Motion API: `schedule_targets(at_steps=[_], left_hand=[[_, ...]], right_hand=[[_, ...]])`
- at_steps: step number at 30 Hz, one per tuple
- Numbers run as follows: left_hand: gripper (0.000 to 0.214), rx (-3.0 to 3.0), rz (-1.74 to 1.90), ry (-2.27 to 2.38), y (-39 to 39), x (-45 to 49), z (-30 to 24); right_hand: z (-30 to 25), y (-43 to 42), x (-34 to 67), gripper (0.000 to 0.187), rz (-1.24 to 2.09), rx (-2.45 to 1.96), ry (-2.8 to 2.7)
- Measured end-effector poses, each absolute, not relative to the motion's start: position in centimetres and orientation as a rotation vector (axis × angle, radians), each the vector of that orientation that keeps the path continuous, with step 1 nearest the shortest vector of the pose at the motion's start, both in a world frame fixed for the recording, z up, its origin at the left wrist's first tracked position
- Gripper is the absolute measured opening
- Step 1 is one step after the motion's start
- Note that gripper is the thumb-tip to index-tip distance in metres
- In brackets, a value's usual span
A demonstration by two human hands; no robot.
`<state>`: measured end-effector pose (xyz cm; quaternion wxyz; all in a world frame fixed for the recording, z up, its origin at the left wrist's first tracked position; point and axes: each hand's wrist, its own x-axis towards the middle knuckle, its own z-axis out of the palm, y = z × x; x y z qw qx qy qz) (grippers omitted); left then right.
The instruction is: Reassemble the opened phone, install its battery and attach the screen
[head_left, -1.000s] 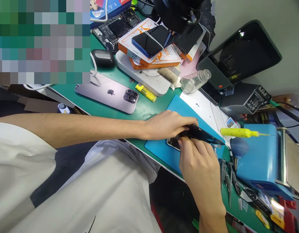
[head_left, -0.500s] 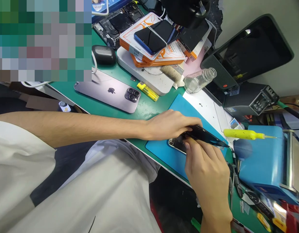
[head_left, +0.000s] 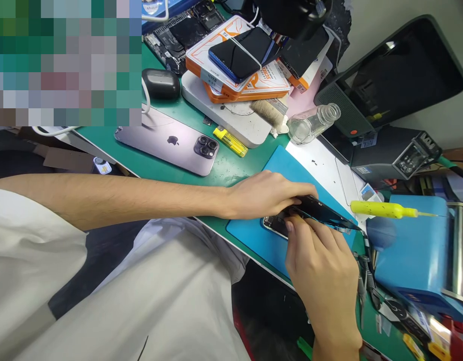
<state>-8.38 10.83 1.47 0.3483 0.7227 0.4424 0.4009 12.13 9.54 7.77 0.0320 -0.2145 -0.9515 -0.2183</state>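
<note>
An opened phone (head_left: pixel 273 224) lies on a blue work mat (head_left: pixel 254 235) at the table's near edge. Its black screen panel (head_left: pixel 323 213) is lifted at an angle above the body. My left hand (head_left: pixel 263 193) reaches in from the left, fingers closed on the raised panel's near end. My right hand (head_left: pixel 319 260) comes up from below, fingertips pinched at the gap between panel and phone body; whether it holds a small tool is hidden.
A purple phone (head_left: pixel 171 143) lies face down on the green table mat. Behind are a yellow lighter (head_left: pixel 231 142), a brush (head_left: pixel 267 111), a glass bottle (head_left: pixel 312 124), stacked phones on orange boxes (head_left: pixel 241 57) and an earbud case (head_left: pixel 160 83). A blue machine (head_left: pixel 415 245), yellow-handled tool (head_left: pixel 381 209) and tweezers (head_left: pixel 362 281) lie right.
The view has drifted slightly. My right hand's fingertips shifted a little to the right along the phone's edge. The screen panel stays lifted in my left hand.
</note>
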Motion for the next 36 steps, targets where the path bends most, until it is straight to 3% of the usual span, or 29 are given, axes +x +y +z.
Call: schedule_targets(at_steps=[36], left_hand=[[0.031,1.879,1.017,1.174,10.7,-8.4,1.5]], right_hand=[[7.5,9.4,12.2,0.010,-0.691,-0.710,-2.944]])
